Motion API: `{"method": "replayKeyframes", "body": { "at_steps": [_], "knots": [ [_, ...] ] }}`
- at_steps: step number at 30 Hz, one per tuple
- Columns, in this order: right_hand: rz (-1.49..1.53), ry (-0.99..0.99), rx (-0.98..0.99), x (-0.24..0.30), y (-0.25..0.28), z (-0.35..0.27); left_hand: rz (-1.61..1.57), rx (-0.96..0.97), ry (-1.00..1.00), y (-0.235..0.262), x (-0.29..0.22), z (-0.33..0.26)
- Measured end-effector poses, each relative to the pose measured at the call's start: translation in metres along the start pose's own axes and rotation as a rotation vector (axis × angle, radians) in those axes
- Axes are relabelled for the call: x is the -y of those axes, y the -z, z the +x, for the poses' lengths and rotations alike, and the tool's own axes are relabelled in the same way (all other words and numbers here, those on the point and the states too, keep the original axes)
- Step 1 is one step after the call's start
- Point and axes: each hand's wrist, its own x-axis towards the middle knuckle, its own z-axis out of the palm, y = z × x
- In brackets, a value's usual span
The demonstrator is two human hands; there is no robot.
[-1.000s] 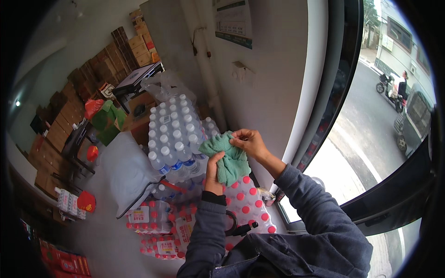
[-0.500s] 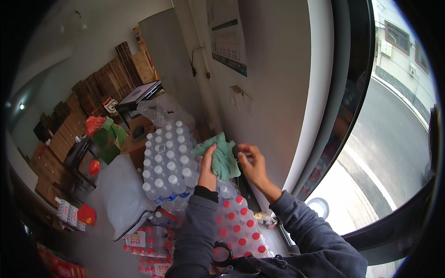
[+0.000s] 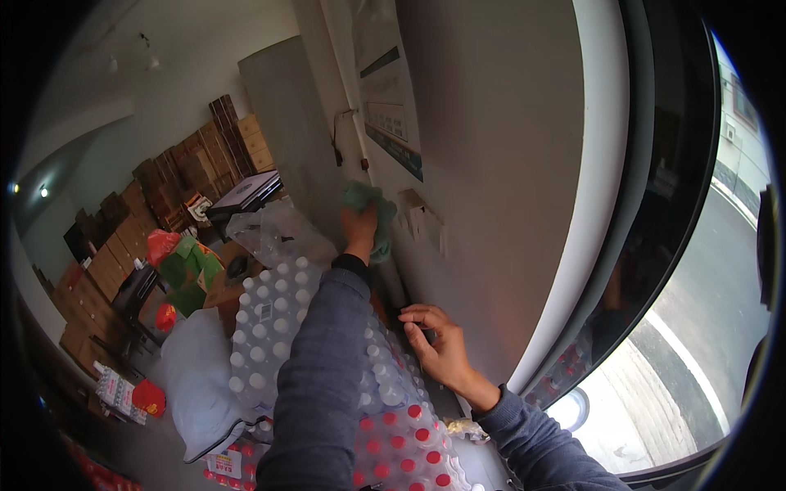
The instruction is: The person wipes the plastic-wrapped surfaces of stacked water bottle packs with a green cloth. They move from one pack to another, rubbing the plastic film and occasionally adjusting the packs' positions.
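Observation:
My left hand (image 3: 359,230), on an outstretched arm, grips a crumpled green cloth (image 3: 378,209) in front of the pipe and wall. Part of the cloth hangs down past the fingers, next to a small white wall box (image 3: 422,219). My right hand (image 3: 442,350) is held lower and nearer, close to the wall, with bent fingers and a gap between thumb and forefinger; nothing shows in it. Below my arms stand packs of clear bottles, some with white caps (image 3: 266,331), some with red caps (image 3: 395,448). My left sleeve hides part of them.
A pale stuffed sack (image 3: 196,376) lies left of the bottles, and clear plastic wrap (image 3: 282,233) behind them. A printed sheet (image 3: 389,98) hangs on the wall. Cardboard boxes (image 3: 188,168) line the far side. To the right is a dark-framed window (image 3: 667,237).
My left hand has moved up and away from me with the green cloth, toward the pipe and wall. The right hand is now apart from the cloth and lower in view. The view has shifted.

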Motion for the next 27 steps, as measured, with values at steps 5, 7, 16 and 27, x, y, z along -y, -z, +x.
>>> {"method": "replayKeyframes", "body": {
  "at_steps": [5, 7, 16, 27],
  "knots": [
    [0.022, -0.007, 0.109, -0.01, 0.006, -0.003, 0.459, -0.008, -0.341, -0.017, 0.009, 0.033],
    [0.011, -0.023, 0.151, -0.01, 0.01, -0.009, 0.532, 0.006, -0.381, -0.026, 0.012, 0.042],
    [0.06, 0.054, 0.322, -0.017, 0.028, -0.022, 0.724, 0.675, 0.044, -0.051, -0.014, 0.062],
    [0.095, 0.058, 0.396, -0.012, 0.027, -0.029, 0.99, 0.797, -0.15, -0.051, -0.021, 0.051]
  ]
}}
